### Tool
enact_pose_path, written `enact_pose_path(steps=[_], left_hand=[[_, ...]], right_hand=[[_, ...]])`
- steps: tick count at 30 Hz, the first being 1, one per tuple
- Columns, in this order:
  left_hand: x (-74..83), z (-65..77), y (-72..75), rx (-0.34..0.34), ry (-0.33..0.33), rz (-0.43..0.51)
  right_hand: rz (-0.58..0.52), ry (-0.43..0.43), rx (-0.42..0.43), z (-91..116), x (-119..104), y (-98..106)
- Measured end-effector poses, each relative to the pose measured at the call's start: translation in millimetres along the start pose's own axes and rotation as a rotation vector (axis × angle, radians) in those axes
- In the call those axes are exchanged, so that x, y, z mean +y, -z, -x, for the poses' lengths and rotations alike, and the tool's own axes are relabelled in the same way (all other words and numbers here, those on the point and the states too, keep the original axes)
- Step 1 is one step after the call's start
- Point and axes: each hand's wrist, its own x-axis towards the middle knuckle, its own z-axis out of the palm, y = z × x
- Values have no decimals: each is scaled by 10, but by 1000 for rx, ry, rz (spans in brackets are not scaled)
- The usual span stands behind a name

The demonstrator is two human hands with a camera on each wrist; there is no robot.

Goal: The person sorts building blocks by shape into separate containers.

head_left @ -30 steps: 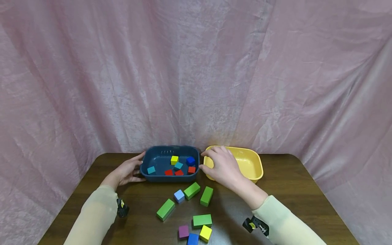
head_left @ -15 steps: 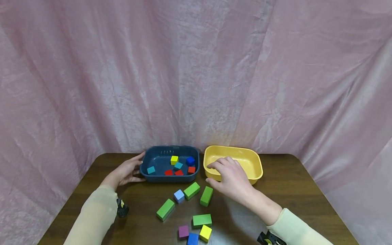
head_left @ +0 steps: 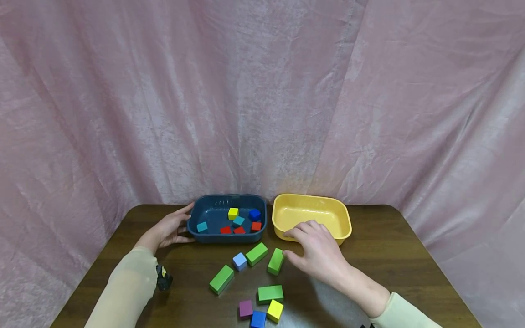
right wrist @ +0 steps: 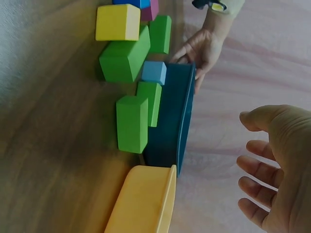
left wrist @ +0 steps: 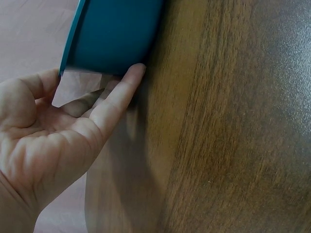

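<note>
My left hand (head_left: 169, 231) touches the left end of the dark blue bin (head_left: 227, 238) with spread fingers. In the left wrist view, one fingertip meets the blue wall and another digit is at the rim. Inside that bin lie yellow (head_left: 233, 213), blue (head_left: 254, 215), teal (head_left: 202, 227) and red (head_left: 256, 227) blocks. My right hand (head_left: 321, 255) hovers over the front of the yellow bin (head_left: 313, 200), holding nothing, its fingers loosely bent. Just left of its thumb is a green block (head_left: 275, 261); in the right wrist view the thumb is apart from it.
Nearer me on the wooden table (head_left: 381, 255) lie more green blocks (head_left: 222, 279), a light blue cube (head_left: 239, 261), a purple cube (head_left: 245, 309), a blue block (head_left: 258, 319) and a yellow cube (head_left: 275, 311). A pink curtain (head_left: 262, 100) hangs behind the table.
My right hand has moved down and to the right, from between the two bins to the yellow bin's front edge near a green block. My left hand stays at the blue bin.
</note>
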Motion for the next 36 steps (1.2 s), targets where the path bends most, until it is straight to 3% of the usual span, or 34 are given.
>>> enact_pose_path(steps=[15,29,36], left_hand=[[16,-30,18,1,3,-1],[3,-22,24,-5,6,9],[4,-33,32,-10,8,11]], right_hand=[[-22,10,-51,315,-120,11],[-59,57,-107,574,-222,-138],[-75,50,-186,660,-229,-196]])
